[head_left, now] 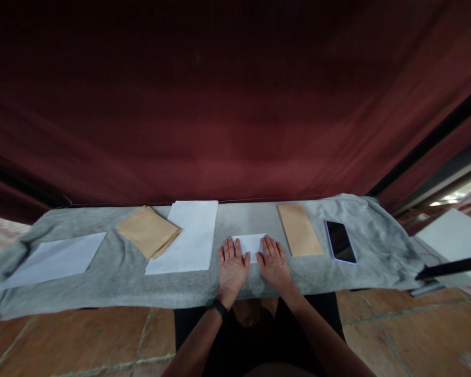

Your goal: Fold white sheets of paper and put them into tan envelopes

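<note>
A small white piece of paper (pixel 253 244), which looks folded, lies flat on the grey cloth in front of me. My left hand (pixel 233 265) rests palm down on its left end, fingers stretched out. On its right end lies my right hand (pixel 273 262), also flat with the fingers extended. Both hands cover the paper's ends, so only its middle shows. Just right of my right hand is a brown envelope (pixel 300 230). A stack of white paper sheets (pixel 194 235) lies to the left of my left hand.
Several brown envelopes (pixel 147 230) overlap the white stack's left edge. Another white sheet (pixel 58 259) lies at the far left of the grey cloth (pixel 121 288). A phone (pixel 340 241) sits at the right. A dark red curtain (pixel 235 131) hangs behind the table.
</note>
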Available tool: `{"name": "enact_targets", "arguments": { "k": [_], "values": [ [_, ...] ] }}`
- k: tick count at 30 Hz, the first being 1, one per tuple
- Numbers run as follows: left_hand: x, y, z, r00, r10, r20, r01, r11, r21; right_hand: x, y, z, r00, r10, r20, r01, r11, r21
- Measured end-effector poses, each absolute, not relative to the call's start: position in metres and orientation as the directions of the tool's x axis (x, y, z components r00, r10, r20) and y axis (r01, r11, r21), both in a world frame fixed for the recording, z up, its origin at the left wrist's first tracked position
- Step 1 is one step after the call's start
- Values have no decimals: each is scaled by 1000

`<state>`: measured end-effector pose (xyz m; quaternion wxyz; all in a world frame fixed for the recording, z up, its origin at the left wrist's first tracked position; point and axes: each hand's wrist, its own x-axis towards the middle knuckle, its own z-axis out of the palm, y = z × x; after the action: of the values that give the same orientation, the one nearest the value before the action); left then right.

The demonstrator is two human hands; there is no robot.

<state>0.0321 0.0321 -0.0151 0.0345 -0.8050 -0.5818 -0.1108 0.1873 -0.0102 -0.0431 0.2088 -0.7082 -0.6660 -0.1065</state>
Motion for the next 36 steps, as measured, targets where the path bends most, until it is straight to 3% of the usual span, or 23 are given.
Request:
{"name": "enact_targets", "arguments": {
  "k": [36],
  "values": [
    [30,31,-19,301,914,273,929,-346,135,188,-11,-42,97,908,408,986,-31,-165]
  ]
}}
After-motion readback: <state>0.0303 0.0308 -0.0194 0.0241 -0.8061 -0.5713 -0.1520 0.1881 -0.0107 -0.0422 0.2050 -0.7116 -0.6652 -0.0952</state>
